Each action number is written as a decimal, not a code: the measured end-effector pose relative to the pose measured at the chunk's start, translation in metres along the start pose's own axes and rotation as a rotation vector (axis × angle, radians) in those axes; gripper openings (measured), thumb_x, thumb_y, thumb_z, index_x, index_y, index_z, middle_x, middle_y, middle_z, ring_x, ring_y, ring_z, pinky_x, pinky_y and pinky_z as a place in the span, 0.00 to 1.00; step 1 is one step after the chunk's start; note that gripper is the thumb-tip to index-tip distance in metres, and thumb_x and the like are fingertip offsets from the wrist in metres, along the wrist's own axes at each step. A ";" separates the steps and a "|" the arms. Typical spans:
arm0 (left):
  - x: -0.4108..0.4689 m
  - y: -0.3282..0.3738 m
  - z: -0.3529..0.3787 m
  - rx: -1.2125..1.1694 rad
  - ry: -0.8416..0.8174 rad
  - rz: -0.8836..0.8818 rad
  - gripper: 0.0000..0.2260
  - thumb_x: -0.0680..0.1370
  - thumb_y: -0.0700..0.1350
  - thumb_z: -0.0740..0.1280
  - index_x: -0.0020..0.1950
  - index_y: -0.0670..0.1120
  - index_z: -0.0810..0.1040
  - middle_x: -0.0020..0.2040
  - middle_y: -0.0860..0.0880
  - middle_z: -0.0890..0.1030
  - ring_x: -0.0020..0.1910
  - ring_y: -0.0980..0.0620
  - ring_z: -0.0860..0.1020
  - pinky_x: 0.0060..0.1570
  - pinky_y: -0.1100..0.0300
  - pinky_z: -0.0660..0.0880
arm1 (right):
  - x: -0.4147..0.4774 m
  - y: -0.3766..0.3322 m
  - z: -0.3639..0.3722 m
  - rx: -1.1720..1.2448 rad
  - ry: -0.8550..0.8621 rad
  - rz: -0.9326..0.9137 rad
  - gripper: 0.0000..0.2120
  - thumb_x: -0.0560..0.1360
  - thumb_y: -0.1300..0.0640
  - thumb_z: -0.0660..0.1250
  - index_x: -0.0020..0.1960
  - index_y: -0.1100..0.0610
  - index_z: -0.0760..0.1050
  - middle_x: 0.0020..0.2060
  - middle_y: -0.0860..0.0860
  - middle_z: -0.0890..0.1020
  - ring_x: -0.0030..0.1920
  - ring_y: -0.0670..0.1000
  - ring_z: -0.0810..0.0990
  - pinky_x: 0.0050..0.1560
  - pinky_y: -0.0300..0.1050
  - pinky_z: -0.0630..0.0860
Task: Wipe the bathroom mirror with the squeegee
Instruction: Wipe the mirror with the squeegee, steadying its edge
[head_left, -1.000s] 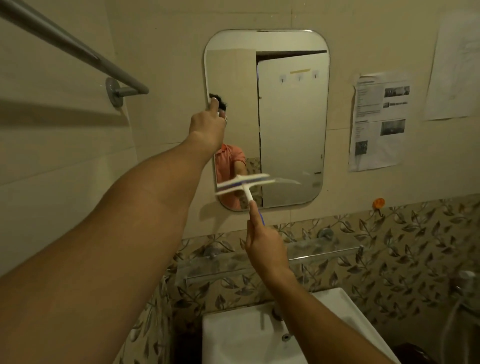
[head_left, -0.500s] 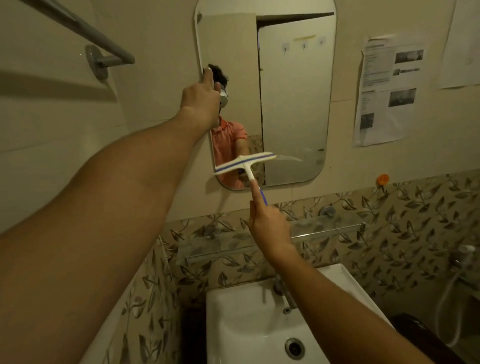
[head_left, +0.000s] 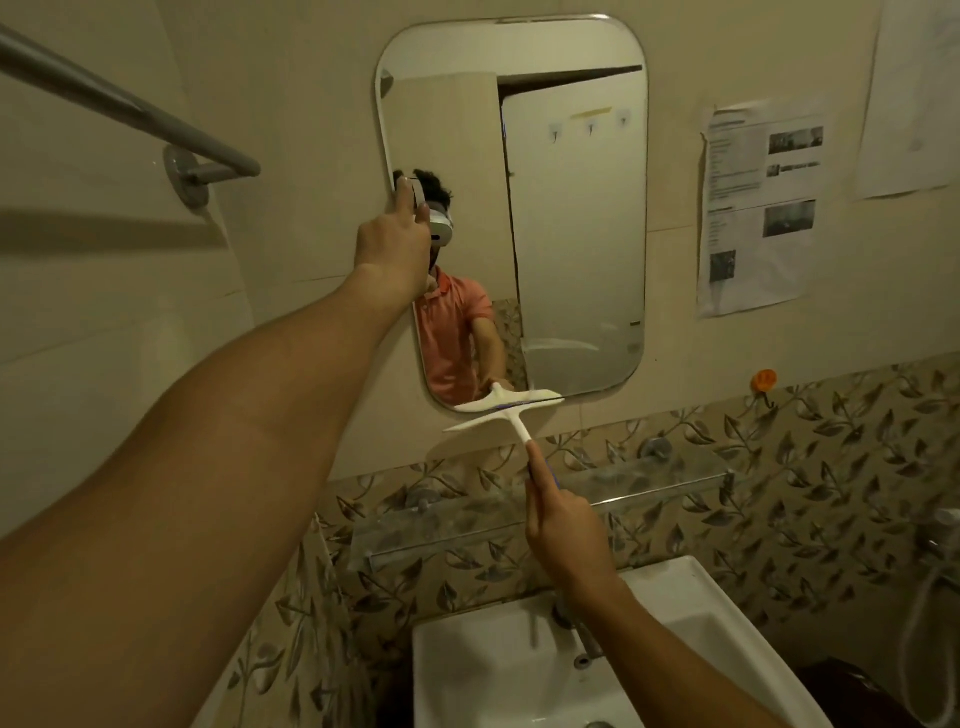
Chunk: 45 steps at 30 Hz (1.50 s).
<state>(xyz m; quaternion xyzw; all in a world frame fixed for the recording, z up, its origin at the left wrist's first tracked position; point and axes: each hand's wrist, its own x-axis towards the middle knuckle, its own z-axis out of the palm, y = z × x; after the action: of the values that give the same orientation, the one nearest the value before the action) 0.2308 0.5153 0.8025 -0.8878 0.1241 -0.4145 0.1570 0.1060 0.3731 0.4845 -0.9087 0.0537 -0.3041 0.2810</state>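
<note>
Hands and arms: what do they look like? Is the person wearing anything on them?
The left hand and right hand show no gloves or watch, and no sleeves cover the arms. The mirror reflects a short-sleeved orange shirt.

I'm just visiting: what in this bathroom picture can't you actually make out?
Head view only:
Text on the printed paper notice: too small, blurred.
Blade of the white plastic squeegee: blurred; contact with the rounded wall mirror unclear.
Left hand: its own back hides whether it grips the mirror's edge.
White ceramic sink: bottom edge cuts it off.
</note>
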 end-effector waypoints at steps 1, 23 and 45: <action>0.000 0.000 0.001 0.001 -0.001 0.001 0.42 0.74 0.58 0.75 0.81 0.46 0.59 0.81 0.42 0.48 0.59 0.39 0.77 0.47 0.53 0.76 | -0.002 0.002 -0.003 0.031 0.014 -0.019 0.32 0.86 0.48 0.53 0.80 0.34 0.36 0.32 0.50 0.78 0.28 0.47 0.73 0.26 0.42 0.67; 0.009 0.002 0.011 0.041 0.019 -0.016 0.36 0.77 0.54 0.72 0.80 0.45 0.61 0.82 0.40 0.47 0.57 0.39 0.79 0.41 0.54 0.71 | 0.075 -0.013 -0.076 0.187 0.196 -0.027 0.28 0.85 0.47 0.55 0.81 0.34 0.47 0.30 0.51 0.78 0.27 0.51 0.76 0.27 0.52 0.76; 0.000 0.008 0.000 0.050 -0.012 -0.025 0.34 0.75 0.53 0.74 0.77 0.44 0.67 0.81 0.40 0.48 0.55 0.39 0.80 0.43 0.53 0.75 | 0.019 0.026 -0.021 0.005 0.085 0.046 0.31 0.86 0.49 0.54 0.82 0.40 0.40 0.28 0.49 0.74 0.25 0.47 0.72 0.23 0.41 0.66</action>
<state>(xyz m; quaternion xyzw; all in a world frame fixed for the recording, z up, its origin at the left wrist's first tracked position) 0.2296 0.5081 0.7995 -0.8876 0.1020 -0.4139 0.1746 0.1107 0.3363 0.4945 -0.8928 0.0857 -0.3362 0.2875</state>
